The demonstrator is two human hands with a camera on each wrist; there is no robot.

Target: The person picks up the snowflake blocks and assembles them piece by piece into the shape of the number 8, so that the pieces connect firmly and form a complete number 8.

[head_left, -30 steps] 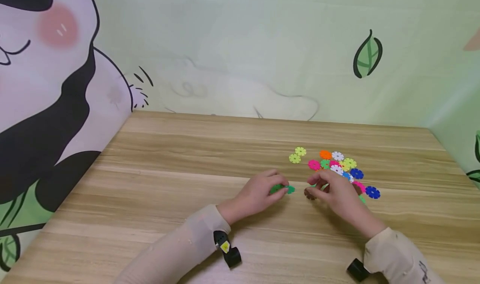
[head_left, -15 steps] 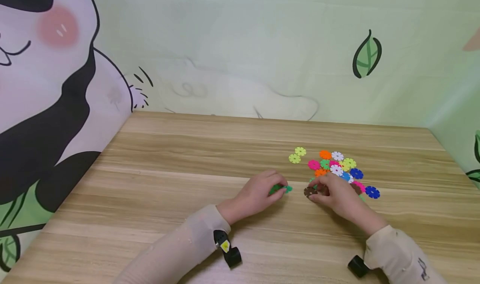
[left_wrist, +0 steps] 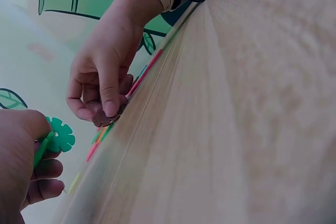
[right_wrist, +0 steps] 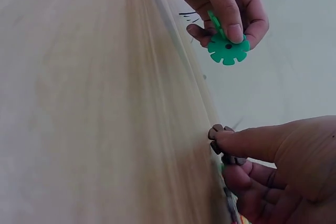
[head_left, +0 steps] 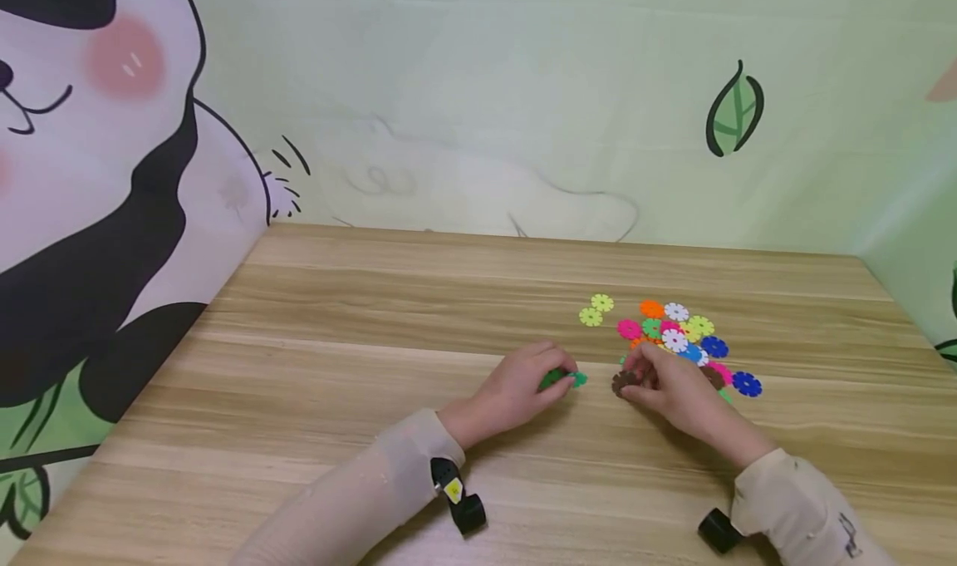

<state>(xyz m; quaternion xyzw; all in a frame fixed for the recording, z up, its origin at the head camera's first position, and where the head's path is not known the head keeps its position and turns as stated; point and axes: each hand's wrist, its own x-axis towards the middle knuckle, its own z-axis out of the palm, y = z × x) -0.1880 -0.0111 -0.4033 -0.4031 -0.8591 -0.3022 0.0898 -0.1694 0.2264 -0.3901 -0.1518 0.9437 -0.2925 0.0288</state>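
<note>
Two green notched plastic discs (right_wrist: 228, 54), set at an angle to each other and apparently slotted together, are pinched by my left hand (head_left: 527, 386) between thumb and fingers, above the wooden table. To its right, my right hand (head_left: 676, 387) pinches a brown notched disc (head_left: 623, 384) at the near left edge of the loose pile. In the left wrist view the brown disc (left_wrist: 106, 119) is tilted under the thumb, partly covered by the fingers. A short gap separates the green discs from the brown one.
Loose notched discs in several colours lie behind and beside my right hand, among them a dark blue disc (head_left: 746, 384), a white disc (head_left: 674, 341) and an orange disc (head_left: 652, 309). Two yellow-green discs (head_left: 596, 310) lie apart to the left. A printed wall backs the table (head_left: 336, 300).
My right hand's fingers have come down and closed on the brown disc, which is now pinched at the pile's edge. The left hand keeps its hold on the green discs, almost still.
</note>
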